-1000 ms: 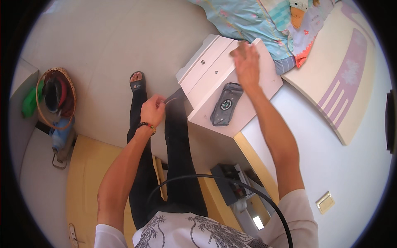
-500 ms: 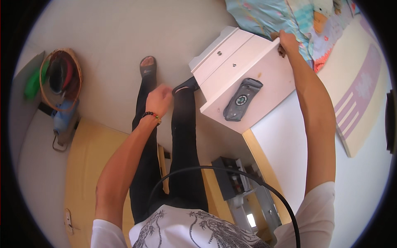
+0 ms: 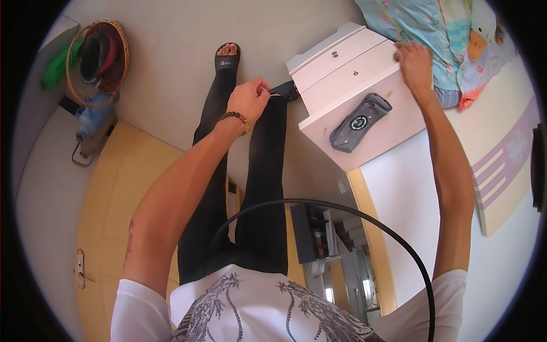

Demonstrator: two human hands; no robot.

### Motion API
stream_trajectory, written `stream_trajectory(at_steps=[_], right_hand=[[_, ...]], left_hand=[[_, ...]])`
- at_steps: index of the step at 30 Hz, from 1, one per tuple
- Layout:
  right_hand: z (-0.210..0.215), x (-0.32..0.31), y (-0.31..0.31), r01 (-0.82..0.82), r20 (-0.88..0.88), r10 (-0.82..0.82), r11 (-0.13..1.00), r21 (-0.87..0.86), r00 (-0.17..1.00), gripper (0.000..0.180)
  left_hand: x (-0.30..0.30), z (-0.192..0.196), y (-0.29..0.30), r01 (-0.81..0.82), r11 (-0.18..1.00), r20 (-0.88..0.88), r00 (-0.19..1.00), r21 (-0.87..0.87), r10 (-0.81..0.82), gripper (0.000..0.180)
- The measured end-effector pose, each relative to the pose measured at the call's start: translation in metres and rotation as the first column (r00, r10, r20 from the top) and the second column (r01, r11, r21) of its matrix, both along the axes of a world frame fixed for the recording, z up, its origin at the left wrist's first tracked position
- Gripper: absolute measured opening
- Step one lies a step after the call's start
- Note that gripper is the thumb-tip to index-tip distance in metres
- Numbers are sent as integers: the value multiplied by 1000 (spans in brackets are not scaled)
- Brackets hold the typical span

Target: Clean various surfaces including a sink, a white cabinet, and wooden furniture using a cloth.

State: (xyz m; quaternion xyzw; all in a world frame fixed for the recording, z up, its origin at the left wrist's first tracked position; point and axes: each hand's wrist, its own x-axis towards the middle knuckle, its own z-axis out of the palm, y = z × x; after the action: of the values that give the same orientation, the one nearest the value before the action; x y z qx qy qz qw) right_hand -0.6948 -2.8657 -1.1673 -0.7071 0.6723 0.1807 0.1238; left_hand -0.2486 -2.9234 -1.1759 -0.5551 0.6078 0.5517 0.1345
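Observation:
A white nightstand (image 3: pixel 322 122) with two drawer fronts stands ahead to the right. On its top lies a grey pouch like a pencil case (image 3: pixel 360 123) with a round dark emblem. My right hand (image 3: pixel 417 64) is at the top's far right corner, its fingers curled by the edge; whatever they hold, if anything, is hidden. My left hand (image 3: pixel 249 104), wearing a beaded bracelet (image 3: pixel 236 118), hovers over my legs, left of the nightstand. Its fingers are bent in a pinch, with a small pale sliver near their tips that I cannot make out.
Beyond the nightstand is a bed with light blue bedding (image 3: pixel 405 31). A pale headboard with purple trim (image 3: pixel 504 165) stands right. At left are a wicker basket (image 3: pixel 125 62) with dark things in it and a yellow door (image 3: pixel 122 211). A black cable (image 3: pixel 342 206) arcs before me.
My view has shifted, so the nightstand sits farther right and higher. My right hand has turned at the corner, and the small brown thing seen beneath it is out of sight.

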Motion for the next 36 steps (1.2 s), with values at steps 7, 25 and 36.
stream_trajectory(at_steps=[7,25,36], right_hand=[[11,129,64,59,85,-46,985,-161,995,23],[21,248,165,166,516,-75,977,-132,853,19],[5,210,176,71,360,-56,997,-28,931,17]], left_hand=[[26,14,23,13,1000,4,1000,20,-14,22],[-13,30,150,175,957,47,981,232,-191,21],[-124,20,427,-376,868,-105,898,323,428,29]])
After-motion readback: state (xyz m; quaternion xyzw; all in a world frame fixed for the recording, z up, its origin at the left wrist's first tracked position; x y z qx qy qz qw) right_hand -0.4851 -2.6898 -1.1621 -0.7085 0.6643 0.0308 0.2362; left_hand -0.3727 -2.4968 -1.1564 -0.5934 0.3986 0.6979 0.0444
